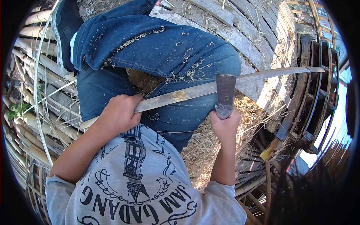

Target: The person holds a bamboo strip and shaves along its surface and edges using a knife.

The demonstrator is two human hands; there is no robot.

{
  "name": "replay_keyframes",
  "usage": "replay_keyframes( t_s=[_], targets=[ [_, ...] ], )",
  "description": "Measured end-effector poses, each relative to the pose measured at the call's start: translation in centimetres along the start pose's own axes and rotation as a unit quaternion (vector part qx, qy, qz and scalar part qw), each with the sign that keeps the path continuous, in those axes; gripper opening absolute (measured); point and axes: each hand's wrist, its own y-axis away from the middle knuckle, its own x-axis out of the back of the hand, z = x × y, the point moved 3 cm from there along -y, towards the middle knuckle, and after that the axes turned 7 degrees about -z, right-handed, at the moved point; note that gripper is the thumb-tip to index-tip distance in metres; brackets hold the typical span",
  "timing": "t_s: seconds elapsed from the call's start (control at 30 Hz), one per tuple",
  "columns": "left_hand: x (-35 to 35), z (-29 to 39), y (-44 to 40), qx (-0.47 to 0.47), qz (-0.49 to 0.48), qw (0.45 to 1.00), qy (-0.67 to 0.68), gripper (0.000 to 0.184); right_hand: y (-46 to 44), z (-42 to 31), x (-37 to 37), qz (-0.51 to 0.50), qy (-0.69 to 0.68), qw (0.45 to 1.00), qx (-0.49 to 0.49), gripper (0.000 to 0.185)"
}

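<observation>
My left hand (pixel 120 112) is closed around a long, flat bamboo strip (pixel 165 98) near its lower end. The strip slants up to the right across my thigh and knee, and a short piece of it sticks out behind my wrist. My right hand (pixel 225 123) is wrapped around the handle of a broad-bladed knife (pixel 226 90), its dark, square-ended blade pointing away from me. The blade overlaps the strip in view; I cannot tell whether its edge touches it. My fingers hide most of the handle.
Curly shavings cling to my jeans (pixel 150 48). Straw-like shavings (pixel 198 161) cover the ground by my right arm. Bamboo poles (pixel 37 123) lie on the left. Weathered boards (pixel 217 13) lie ahead, and a dark slatted structure (pixel 313 90) stands at the right.
</observation>
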Motion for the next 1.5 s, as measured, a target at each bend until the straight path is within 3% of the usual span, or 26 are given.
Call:
replay_keyframes(
  t_s=[0.1, 0.13, 0.27, 0.5, 0.6, 0.67, 0.87, 1.1, 1.17, 1.3, 1.33, 1.37, 1.43, 1.5],
  targets=[
    [-0.1, 0.0, -0.2, -0.01, -0.001, 1.0, -0.016, 0.019, -0.1, 0.9, -0.1, 0.031, -0.087, 0.995, -0.035, 0.012],
    [0.0, 0.2, -0.2, -0.011, 0.006, 1.0, 0.001, 0.018, -0.2, 2.0, 0.0, 0.038, -0.121, 0.984, -0.127, 0.012],
    [0.2, 0.1, 0.0, -0.004, 0.009, 1.0, 0.001, 0.017, 0.4, 0.0, -0.7, 0.058, -0.018, 0.998, -0.013, 0.009],
    [0.0, -0.4, 0.0, -0.007, 0.0, 1.0, 0.019, 0.015, -0.3, 2.1, -0.5, 0.119, -0.116, 0.985, -0.037, 0.017],
    [0.9, -0.7, 0.6, -0.014, 0.004, 0.999, 0.033, 0.021, -0.2, 0.3, -0.5, 0.125, -0.071, 0.989, -0.022, 0.012],
    [2.0, -1.0, 1.8, 0.03, -0.048, 0.998, 0.037, 0.032, 0.0, 0.8, -0.8, 0.117, -0.07, 0.99, -0.032, 0.01],
    [4.9, -3.5, 6.7, 0.039, -0.022, 0.999, -0.028, 0.05, 0.1, 1.9, -1.4, 0.141, -0.094, 0.984, -0.051, 0.011],
    [5.3, -9.0, 13.4, 0.139, -0.008, 0.984, -0.108, 0.059, 0.0, 2.5, -1.7, 0.154, -0.094, 0.981, -0.065, 0.011],
    [5.0, -11.3, 15.1, 0.199, -0.053, 0.971, -0.123, 0.061, 0.0, 1.7, -1.6, 0.141, -0.127, 0.977, -0.098, 0.011],
    [3.2, -16.4, 16.6, 0.281, -0.113, 0.944, -0.129, 0.06, -0.2, 1.9, -1.8, 0.151, -0.134, 0.975, -0.088, 0.011],
    [2.7, -17.4, 16.7, 0.24, -0.081, 0.962, -0.103, 0.048, -0.2, 2.8, -1.7, 0.142, -0.119, 0.979, -0.083, 0.01],
    [2.2, -18.4, 17.1, 0.238, -0.081, 0.962, -0.105, 0.048, 0.0, 2.5, -1.8, 0.144, -0.119, 0.979, -0.083, 0.01],
    [1.2, -20.6, 17.8, 0.226, -0.038, 0.973, 0.018, 0.032, 0.0, 1.9, -1.7, 0.151, -0.098, 0.979, -0.097, 0.01],
    [1.0, -21.8, 18.5, 0.181, -0.004, 0.984, -0.003, 0.025, 0.1, 2.4, -1.6, 0.157, -0.094, 0.98, -0.084, 0.009]
  ],
)
